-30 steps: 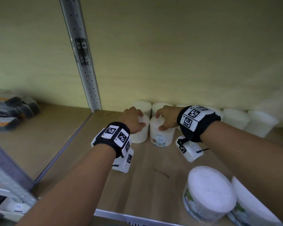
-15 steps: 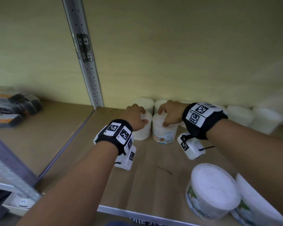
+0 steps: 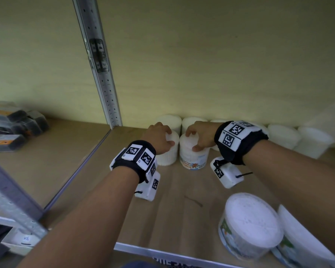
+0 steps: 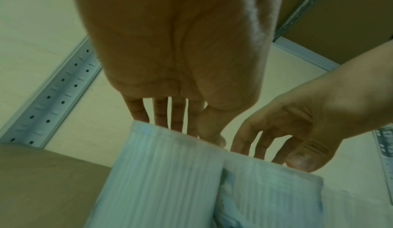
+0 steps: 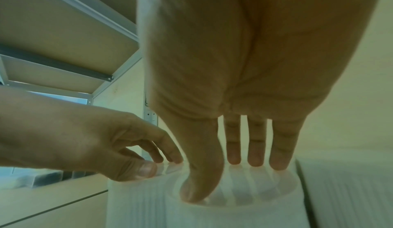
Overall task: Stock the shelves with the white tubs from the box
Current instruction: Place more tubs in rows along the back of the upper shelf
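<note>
At centre frame of the head view, 2 white tubs stand upright side by side on the wooden shelf (image 3: 182, 219). The left hand (image 3: 159, 138) grips the top of the left tub (image 3: 167, 153), fingers curled over its rim. The right hand (image 3: 201, 135) grips the top of the right tub (image 3: 193, 157), thumb at the near edge. A row of white tubs (image 3: 282, 135) lines the back wall. 2 larger tubs (image 3: 249, 227) sit at lower right.
</note>
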Action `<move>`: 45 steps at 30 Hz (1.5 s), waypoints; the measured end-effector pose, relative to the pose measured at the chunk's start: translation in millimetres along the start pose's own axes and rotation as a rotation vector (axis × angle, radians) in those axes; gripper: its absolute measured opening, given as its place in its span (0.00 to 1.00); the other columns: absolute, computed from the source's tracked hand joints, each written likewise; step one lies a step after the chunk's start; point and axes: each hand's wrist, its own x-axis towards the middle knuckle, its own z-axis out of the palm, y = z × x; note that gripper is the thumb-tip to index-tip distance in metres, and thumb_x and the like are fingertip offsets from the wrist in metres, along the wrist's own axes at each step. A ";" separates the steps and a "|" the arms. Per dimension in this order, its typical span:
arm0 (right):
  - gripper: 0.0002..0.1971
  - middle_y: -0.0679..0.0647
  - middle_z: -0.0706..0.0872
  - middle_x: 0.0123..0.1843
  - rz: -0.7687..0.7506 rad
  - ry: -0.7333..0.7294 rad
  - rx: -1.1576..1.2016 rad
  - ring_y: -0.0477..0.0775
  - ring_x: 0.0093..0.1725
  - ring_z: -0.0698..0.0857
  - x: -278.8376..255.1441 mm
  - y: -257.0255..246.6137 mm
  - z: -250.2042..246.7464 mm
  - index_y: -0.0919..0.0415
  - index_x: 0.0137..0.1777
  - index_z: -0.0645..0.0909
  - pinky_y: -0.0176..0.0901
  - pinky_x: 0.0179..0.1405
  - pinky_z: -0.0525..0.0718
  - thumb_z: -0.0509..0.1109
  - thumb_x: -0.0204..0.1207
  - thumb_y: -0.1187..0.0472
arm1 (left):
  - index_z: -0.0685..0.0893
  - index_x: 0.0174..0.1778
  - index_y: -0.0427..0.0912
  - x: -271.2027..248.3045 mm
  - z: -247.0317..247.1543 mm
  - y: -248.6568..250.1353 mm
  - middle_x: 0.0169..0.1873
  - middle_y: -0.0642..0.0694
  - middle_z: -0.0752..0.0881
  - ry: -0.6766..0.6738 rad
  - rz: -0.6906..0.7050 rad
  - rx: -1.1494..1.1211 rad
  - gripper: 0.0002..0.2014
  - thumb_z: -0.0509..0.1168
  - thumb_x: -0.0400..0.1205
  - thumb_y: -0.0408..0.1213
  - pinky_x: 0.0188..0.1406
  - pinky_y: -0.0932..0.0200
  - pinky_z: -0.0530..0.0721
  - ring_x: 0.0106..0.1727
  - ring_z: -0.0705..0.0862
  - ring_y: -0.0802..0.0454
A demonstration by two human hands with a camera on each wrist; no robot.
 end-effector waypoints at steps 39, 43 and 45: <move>0.36 0.57 0.73 0.77 -0.038 0.046 -0.099 0.57 0.74 0.74 8.1 4.0 -0.9 0.62 0.78 0.68 0.43 0.70 0.72 0.74 0.74 0.49 | 0.74 0.74 0.50 6.3 -18.9 -6.0 0.77 0.46 0.69 -0.231 0.103 0.013 0.24 0.64 0.81 0.29 0.70 0.59 0.68 0.77 0.68 0.48; 0.36 0.62 0.77 0.74 -0.028 0.043 -0.073 0.61 0.72 0.77 12.8 6.4 -0.6 0.69 0.76 0.70 0.45 0.69 0.75 0.73 0.74 0.47 | 0.78 0.70 0.52 9.3 -24.3 -6.8 0.76 0.47 0.72 -0.276 0.149 -0.011 0.30 0.58 0.76 0.19 0.70 0.57 0.73 0.77 0.70 0.48; 0.35 0.64 0.77 0.74 -0.030 0.050 -0.059 0.62 0.72 0.77 14.9 7.0 0.5 0.71 0.74 0.72 0.45 0.68 0.76 0.72 0.75 0.47 | 0.79 0.70 0.48 8.5 -24.9 -4.8 0.74 0.46 0.73 -0.206 0.121 -0.078 0.29 0.56 0.75 0.19 0.64 0.61 0.72 0.75 0.72 0.48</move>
